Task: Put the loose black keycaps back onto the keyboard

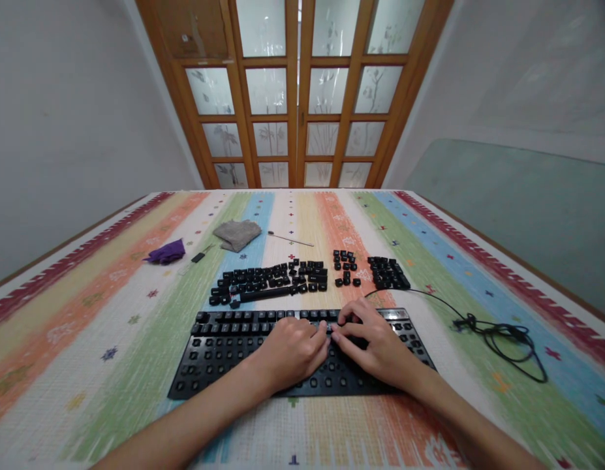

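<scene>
A black keyboard (pixel 218 359) lies flat on the patterned tablecloth. Keycaps sit along its top rows, while bare switches show over most of the lower part. My left hand (pixel 295 349) rests over its middle with curled fingers, the index fingertip and thumb close together near the second row. Just to the right, my right hand (pixel 373 338) has its fingertips bunched around a small keycap (pixel 330 326) in that row. The fingers partly cover this keycap. Behind the keyboard, loose black keycaps (pixel 273 279) are laid out in groups, including a long space bar (pixel 265 294).
A grey cloth (pixel 237 234), a purple cloth (pixel 168 252) and a small black item (pixel 198 257) lie at the back left. A thin rod (pixel 290 239) is near the grey cloth. The coiled cable (pixel 512 336) lies on the right. Wood-and-glass doors (pixel 299 91) stand beyond the table.
</scene>
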The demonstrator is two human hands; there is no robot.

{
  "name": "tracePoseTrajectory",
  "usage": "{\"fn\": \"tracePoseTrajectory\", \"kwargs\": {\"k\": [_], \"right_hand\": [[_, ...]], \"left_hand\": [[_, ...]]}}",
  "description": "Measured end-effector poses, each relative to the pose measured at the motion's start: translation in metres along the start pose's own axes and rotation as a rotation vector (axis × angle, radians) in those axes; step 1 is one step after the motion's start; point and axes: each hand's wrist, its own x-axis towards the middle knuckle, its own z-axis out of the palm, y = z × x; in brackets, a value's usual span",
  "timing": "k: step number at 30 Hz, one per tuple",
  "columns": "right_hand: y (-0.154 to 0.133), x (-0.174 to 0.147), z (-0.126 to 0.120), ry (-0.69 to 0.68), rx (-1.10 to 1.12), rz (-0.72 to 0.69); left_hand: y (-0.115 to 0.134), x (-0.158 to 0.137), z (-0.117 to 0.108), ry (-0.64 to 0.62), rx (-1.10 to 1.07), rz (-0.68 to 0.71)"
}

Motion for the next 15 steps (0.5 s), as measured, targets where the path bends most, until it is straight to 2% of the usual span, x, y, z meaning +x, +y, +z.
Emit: {"fn": "tracePoseTrajectory", "kwargs": {"k": [6,10,12,15], "right_hand": [[-0.002,0.0,0.003,0.041,-0.034,-0.022],[-0.002,-0.003,0.003,0.076,-0.06,-0.063],[-0.003,-0.006,0.002,0.07,-0.072,-0.08],[-0.001,-0.011,0.0,0.047,-0.109,-0.105]], "left_hand": [[0.005,-0.001,0.001,-0.081,0.011,-0.012],[0.004,-0.001,-0.013,-0.121,-0.007,-0.037],[-0.006,-0.001,-0.027,-0.138,-0.037,-0.062],[-0.042,-0.006,-0.053,-0.036,-0.05,-0.184]]}}
